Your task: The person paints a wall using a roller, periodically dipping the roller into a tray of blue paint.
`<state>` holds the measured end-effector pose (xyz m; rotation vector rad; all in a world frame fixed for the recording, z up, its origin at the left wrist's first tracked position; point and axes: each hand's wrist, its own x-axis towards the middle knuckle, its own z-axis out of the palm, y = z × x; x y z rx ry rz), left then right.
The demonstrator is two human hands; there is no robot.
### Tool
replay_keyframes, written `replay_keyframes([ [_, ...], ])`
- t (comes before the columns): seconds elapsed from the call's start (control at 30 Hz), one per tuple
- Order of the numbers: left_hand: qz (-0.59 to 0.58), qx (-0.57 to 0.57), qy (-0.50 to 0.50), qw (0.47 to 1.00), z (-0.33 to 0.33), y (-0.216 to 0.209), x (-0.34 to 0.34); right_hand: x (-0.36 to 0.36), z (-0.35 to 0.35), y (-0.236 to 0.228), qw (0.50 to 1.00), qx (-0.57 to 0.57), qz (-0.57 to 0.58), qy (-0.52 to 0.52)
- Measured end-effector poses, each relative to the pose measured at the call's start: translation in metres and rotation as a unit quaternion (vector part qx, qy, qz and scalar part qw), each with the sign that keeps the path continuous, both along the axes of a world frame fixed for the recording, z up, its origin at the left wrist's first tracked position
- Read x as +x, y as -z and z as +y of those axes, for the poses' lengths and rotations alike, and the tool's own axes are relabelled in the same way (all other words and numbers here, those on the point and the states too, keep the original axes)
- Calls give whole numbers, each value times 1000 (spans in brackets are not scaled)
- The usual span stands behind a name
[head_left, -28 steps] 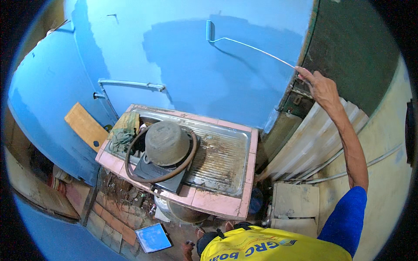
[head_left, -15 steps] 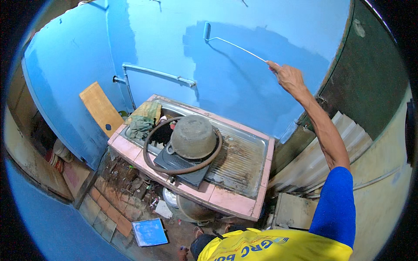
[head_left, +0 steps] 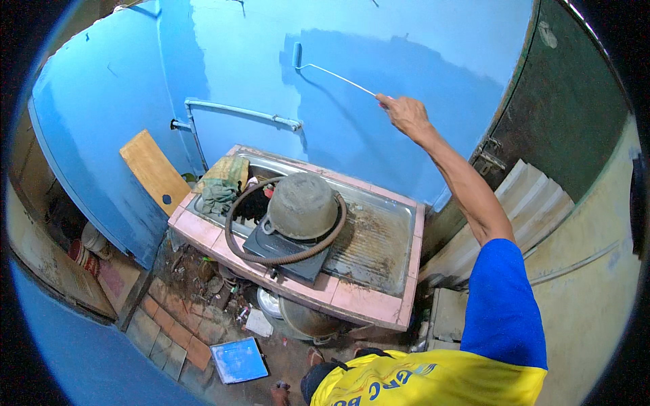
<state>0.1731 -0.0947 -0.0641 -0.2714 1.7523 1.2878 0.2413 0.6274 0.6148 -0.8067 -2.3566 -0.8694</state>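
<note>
My right hand (head_left: 405, 113) is raised and closed on the handle end of a paint roller (head_left: 297, 55) with a long thin metal rod. Its blue roller head presses against the blue wall (head_left: 379, 40), at the left edge of a darker, wet-looking patch of paint. My right arm in a blue sleeve reaches up from the lower right. My left hand is out of sight.
Below the wall stands a pink-tiled counter (head_left: 365, 298) with a metal sink, an upturned grey pot (head_left: 302, 204) ringed by a brown hose, and rags. A wooden board (head_left: 154, 170) leans at the left. A pipe (head_left: 237, 111) runs along the wall. A blue tray (head_left: 238, 360) lies on the floor.
My right hand and the roller have shifted left across the wall, and the view has swung so the counter sits more to the right and lower.
</note>
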Motion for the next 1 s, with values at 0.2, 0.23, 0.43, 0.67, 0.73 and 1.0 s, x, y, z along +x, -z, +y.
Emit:
replay_keyframes([
  [0.2,33,-88,8,996,27,-20,22,139,-14,6,996,-12,-24,86],
  [0.23,29,-83,14,996,31,-21,24,162,-17,5,995,-14,-26,99],
  [0.43,34,-10,87,996,46,-13,52,272,-68,-14,986,-14,-46,163],
  [0.67,1,21,57,998,90,-38,93,382,-89,-28,976,-43,-51,207],
  [0.73,24,28,76,996,86,-35,89,375,-85,-30,980,-37,-53,189],
  [1.0,51,-1,68,996,84,-39,59,255,-38,-20,993,18,-72,91],
])
